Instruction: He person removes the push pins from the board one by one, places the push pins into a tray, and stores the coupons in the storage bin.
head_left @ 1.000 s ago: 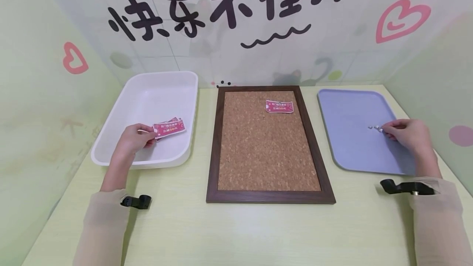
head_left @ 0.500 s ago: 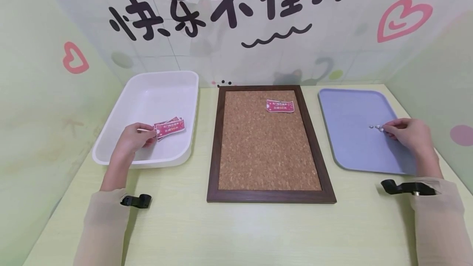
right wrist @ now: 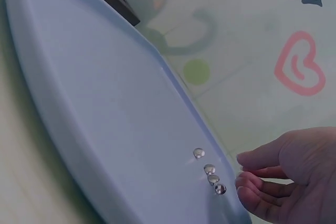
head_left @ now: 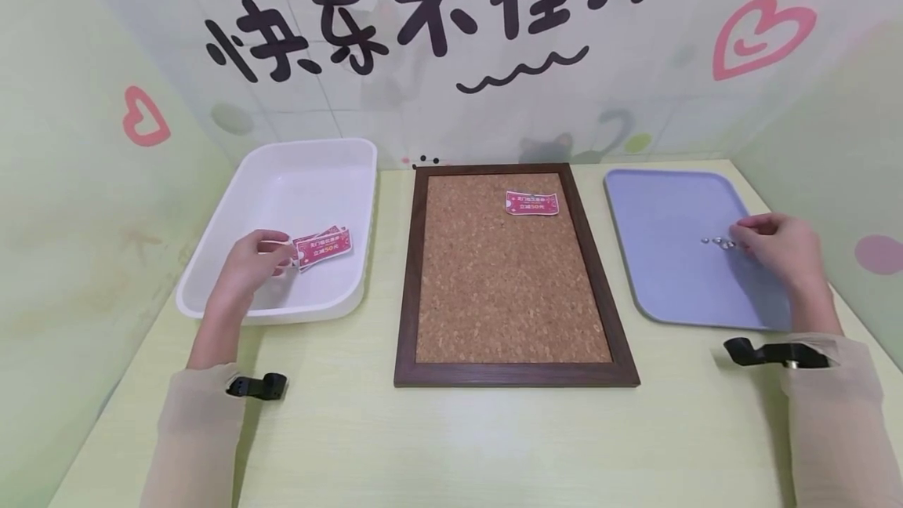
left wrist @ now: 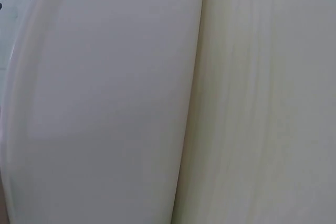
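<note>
At the near right part of the white tray (head_left: 317, 149), my left hand (head_left: 247, 263) pinches the left end of the top coupon (head_left: 322, 248). Other pink coupons are fanned beneath it. Its fingertips are partly hidden. My right hand (head_left: 781, 248) hovers just above the blue tray (head_left: 670, 210), thumb and fingers curled towards each other. Several silver dome-headed thumbtacks (right wrist: 210, 169) lie beside its fingertips in the right wrist view. Whether a tack sits between those fingertips is too small to tell. The left wrist view shows the white tray's outer wall (left wrist: 105, 98), no hand.
Between the trays lies a cork board (head_left: 511, 281) in a dark wooden frame (head_left: 515, 375). One pink coupon (head_left: 532, 204) is on its upper right. A printed wall (head_left: 423, 116) stands behind the pale tabletop (head_left: 451, 445).
My right hand has risen slightly from the thumbtacks, showing more of them on the blue tray. My left hand has shifted a little, still at the coupons' left end.
</note>
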A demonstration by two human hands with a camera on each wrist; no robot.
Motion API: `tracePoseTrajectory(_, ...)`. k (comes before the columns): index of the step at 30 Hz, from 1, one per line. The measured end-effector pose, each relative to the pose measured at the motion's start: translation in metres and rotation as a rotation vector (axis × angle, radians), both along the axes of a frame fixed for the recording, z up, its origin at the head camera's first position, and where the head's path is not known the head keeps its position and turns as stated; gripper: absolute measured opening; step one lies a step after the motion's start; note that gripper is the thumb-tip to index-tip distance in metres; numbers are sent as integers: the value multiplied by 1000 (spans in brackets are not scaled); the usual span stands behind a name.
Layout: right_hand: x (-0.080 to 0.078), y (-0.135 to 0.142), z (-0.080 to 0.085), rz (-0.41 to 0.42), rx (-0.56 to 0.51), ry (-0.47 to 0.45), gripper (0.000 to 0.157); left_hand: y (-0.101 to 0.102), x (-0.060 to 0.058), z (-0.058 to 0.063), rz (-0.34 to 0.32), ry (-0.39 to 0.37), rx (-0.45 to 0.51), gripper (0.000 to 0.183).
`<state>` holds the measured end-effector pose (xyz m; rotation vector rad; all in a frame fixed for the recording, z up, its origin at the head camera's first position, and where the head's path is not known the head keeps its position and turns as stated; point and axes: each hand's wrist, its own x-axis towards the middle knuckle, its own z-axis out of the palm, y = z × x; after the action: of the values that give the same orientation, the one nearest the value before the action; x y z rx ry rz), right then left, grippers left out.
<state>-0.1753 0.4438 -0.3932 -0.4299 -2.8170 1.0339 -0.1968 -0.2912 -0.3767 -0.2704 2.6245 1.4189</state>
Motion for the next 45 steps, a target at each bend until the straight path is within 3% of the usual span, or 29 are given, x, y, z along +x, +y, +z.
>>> tracePoseTrajectory(12, -6, -23, 15, 51, -81, 76, 45, 9, 0, 5, -13, 95, 16, 47)
tracePoseTrajectory(18, -7, -33, 20, 67, -166, 130, 2, 18, 3, 13, -36, 132, 18, 45)
tracePoseTrajectory(20, -8, -36, 21, 81, -167, 136, 1, 21, 5, 15, -40, 144, 22, 44)
tracePoseTrajectory(27, -9, -50, 25, 116, -104, 128, 45, 34, 10, 19, -56, 205, 44, 40)
tracePoseTrajectory(35, -10, -65, 32, 156, -75, 156, 42, 53, 14, 24, -73, 272, 129, 33)
tracePoseTrajectory(45, -14, -83, 38, 214, -52, 172, 37, 81, 18, 28, -190, 360, 158, 29)
